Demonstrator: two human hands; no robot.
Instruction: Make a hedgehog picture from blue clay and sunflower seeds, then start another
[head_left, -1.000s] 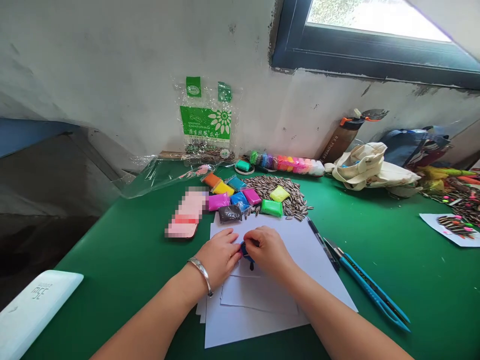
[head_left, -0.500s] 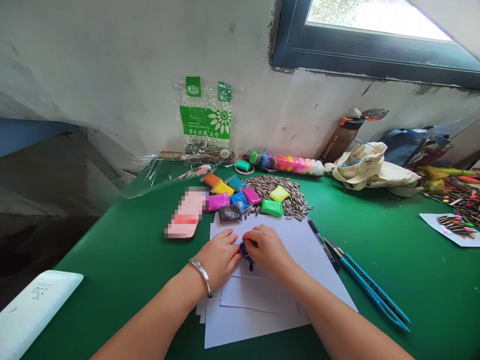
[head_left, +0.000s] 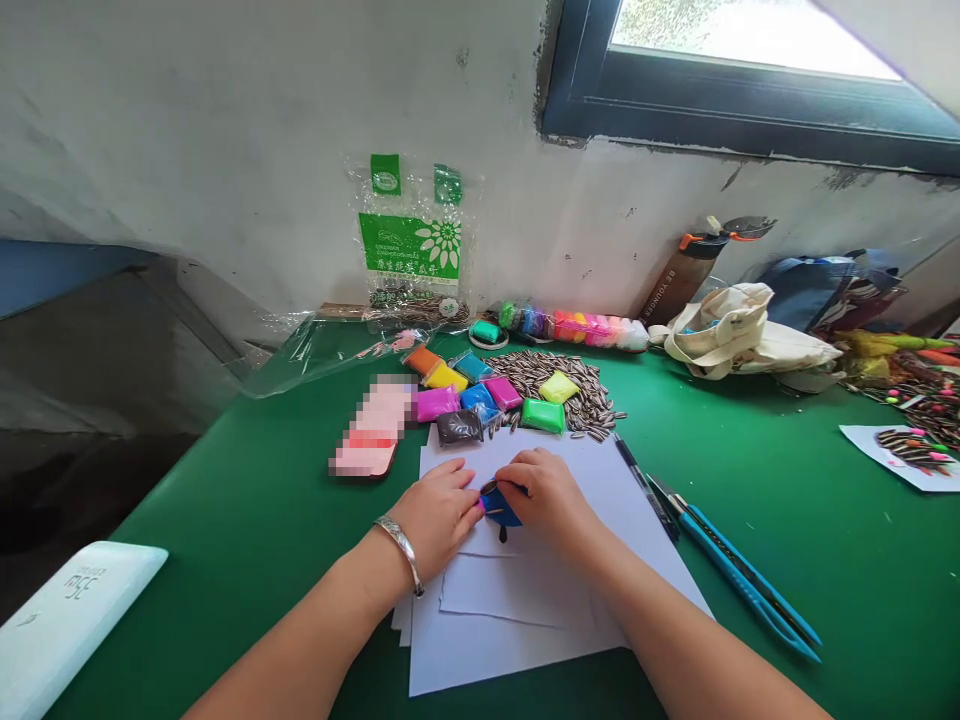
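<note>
On the stacked white paper point(head_left: 517, 590) lies a small flat blue clay shape point(head_left: 504, 508), with a dark seed point(head_left: 502, 535) at its lower edge and another dark seed at its upper left. My left hand point(head_left: 431, 515), a silver bangle on its wrist, rests on the paper with fingers stretched out. Its fingertips reach the left side of the blue shape, by a bit of pink. From the right, my right hand point(head_left: 551, 495) curls over the shape's right part, thumb and fingers closed together. Whatever is between them is hidden.
Beyond the paper sit wrapped clay packets point(head_left: 459, 425) and a sunflower seed pile point(head_left: 592, 405). A black pen point(head_left: 637, 475), a craft knife point(head_left: 679, 503) and blue tweezers point(head_left: 750, 585) lie right. A cloth bag point(head_left: 731, 330) and bottle point(head_left: 686, 272) stand behind; a white device point(head_left: 90, 610) is left.
My right hand has shifted slightly to the right, uncovering more of the blue clay shape and the seed at its upper left. My left hand has hardly moved.
</note>
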